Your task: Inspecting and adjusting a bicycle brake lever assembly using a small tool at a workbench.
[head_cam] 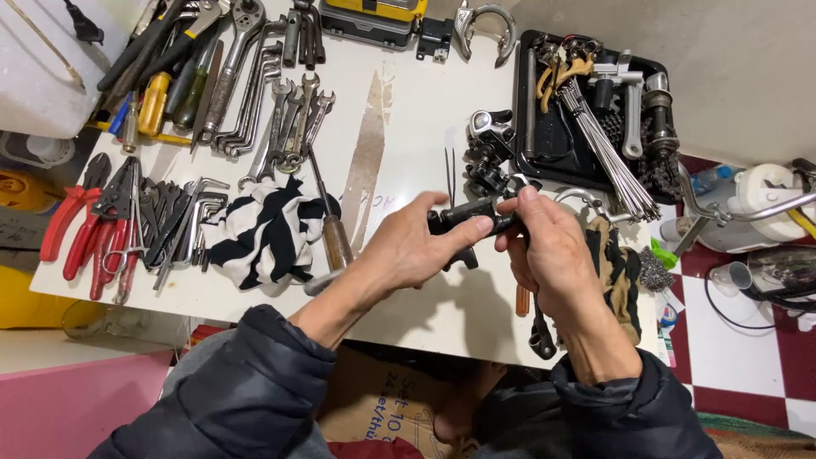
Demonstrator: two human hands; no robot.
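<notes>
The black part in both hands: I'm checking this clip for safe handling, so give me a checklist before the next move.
1. Left hand grips the black part: ok.
2. Right hand pinches its other end: ok.
3. Part held above the white table, not resting: ok.
4. Wooden-handled screwdriver close to the left hand: ok.
5. Striped cloth clear of the hands: ok.
6. Fasteners on the part tight: cannot tell.

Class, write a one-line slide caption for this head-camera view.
Both hands, left hand and right hand, grip a small black metal bicycle part above a white workbench strewn with tools.
</notes>
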